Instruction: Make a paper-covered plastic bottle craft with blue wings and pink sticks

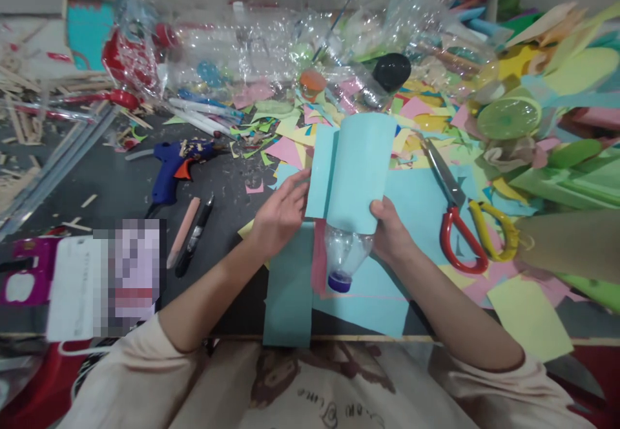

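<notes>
A clear plastic bottle (345, 254) with a blue cap points toward me at the table's centre. A light blue paper sheet (356, 170) is wrapped around its body. My right hand (390, 232) grips the wrapped bottle from the right side. My left hand (281, 212) has its fingers on the loose left edge of the sheet, curled against it. More light blue paper (290, 293) lies flat under the bottle.
Red and yellow handled scissors (458, 222) lie right of the bottle. A blue glue gun (174, 164), a pen (194, 235) and a pink stick (183, 232) lie to the left. Clear plastic bottles (252, 48) and coloured paper scraps (508, 119) crowd the back and right.
</notes>
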Available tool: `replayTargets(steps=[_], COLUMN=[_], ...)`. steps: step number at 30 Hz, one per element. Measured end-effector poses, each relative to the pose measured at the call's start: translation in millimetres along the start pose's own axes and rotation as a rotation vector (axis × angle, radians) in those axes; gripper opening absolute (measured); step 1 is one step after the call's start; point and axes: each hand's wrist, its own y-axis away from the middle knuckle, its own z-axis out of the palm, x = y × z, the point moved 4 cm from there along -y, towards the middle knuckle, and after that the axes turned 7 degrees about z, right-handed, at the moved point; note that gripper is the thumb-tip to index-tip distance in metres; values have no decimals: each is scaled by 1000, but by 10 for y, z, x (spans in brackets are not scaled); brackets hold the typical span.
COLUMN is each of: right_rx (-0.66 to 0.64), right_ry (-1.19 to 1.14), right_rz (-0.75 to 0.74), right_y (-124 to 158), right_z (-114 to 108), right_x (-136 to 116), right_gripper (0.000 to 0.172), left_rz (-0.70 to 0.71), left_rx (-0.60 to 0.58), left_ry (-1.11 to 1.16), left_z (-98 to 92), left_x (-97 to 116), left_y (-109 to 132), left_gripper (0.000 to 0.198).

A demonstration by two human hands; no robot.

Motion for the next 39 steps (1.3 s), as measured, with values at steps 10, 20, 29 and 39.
replayTargets(steps=[10, 20, 29, 39], right_rx=[51, 98, 102, 31], right_ry=[110, 105, 83, -40], right_rz=[-93, -104, -118, -32], right_y=[-29, -23, -25, -45], right_z=[13, 13, 11, 37], right_x=[-6, 6, -2, 64], right_gripper=[61, 62, 62, 72], left_rz=[150, 441, 602, 751], left_rx=[-2, -44, -38, -261], left_ry=[-97, -361, -594, -897], left_z=[-21, -32, -12, 158], left_x=[-26, -13, 116, 193], left_y=[125, 306, 359, 352], left_gripper=[48, 47, 42, 46])
